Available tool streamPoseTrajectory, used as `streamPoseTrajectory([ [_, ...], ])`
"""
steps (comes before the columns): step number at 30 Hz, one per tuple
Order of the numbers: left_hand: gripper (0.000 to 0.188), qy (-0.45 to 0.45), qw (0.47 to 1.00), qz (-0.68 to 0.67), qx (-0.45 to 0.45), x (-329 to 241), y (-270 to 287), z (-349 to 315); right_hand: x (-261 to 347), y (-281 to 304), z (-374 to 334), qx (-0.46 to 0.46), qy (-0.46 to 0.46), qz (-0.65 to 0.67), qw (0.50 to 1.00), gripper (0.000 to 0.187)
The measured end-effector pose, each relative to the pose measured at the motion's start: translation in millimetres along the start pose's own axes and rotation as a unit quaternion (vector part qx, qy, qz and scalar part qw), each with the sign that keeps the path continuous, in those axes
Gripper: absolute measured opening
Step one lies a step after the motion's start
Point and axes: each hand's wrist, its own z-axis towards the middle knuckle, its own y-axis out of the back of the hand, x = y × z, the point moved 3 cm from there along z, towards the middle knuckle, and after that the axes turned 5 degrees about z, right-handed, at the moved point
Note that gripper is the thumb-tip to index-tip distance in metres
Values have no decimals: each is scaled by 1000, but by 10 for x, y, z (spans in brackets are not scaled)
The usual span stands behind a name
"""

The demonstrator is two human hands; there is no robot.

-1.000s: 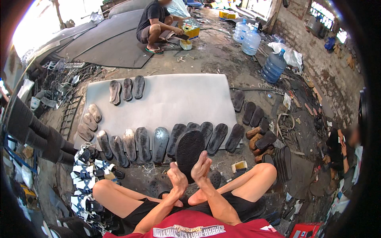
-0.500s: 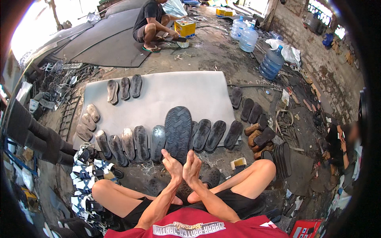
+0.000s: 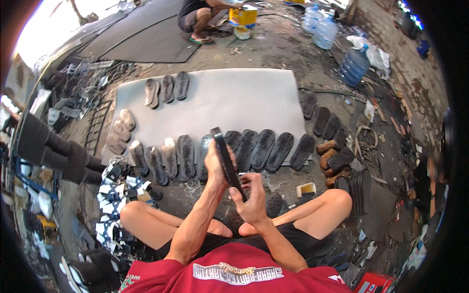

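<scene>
A black sandal sole (image 3: 224, 157) is tilted up on edge in front of me, its narrow side toward me. My left hand (image 3: 214, 165) is wrapped round its upper half, with fingertips showing on the far side. My right hand (image 3: 253, 202) grips the lower end, thumb against the edge and fingers bent. Beyond my hands, a row of dark soles (image 3: 264, 150) lies along the near edge of a pale sheet (image 3: 210, 100). One shiny grey sole (image 3: 204, 154) in that row is partly hidden by my left hand.
Strapped sandals (image 3: 115, 193) are heaped at my left knee. Brown shoe lasts (image 3: 328, 158) and stacked black soles (image 3: 360, 190) lie to the right. Large blue water bottles (image 3: 354, 67) stand farther back. Another person (image 3: 198, 19) squats beside a yellow box (image 3: 243, 17).
The sole has turned from face-on to edge-on. My left hand has risen along it, while my right hand has moved right and holds its lower end. The view has shifted downward.
</scene>
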Motion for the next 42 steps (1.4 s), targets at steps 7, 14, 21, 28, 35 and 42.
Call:
streamPoseTrajectory([
  [7, 41, -5, 993, 25, 115, 160, -106, -54, 154, 147, -91, 74, -78, 71, 992, 63],
  [14, 59, -221, 972, 71, 44, -283, -417, -187, 99, 326, -134, 87, -61, 34, 994, 64],
  [21, 70, -318, 917, 200, 133, -508, -367, -70, 170, 532, -195, 129, -128, 28, 983, 60],
  [28, 76, -277, 942, 118, 151, -376, -355, -70, 115, 667, -156, 138, -91, 15, 986, 64],
  [35, 91, -317, 908, 265, 74, -324, -521, -214, 121, 792, -122, 135, -129, 15, 982, 61],
  [42, 81, -252, 927, 148, 236, -208, -371, 41, 231, 1208, -131, 110, -103, -69, 986, 62],
])
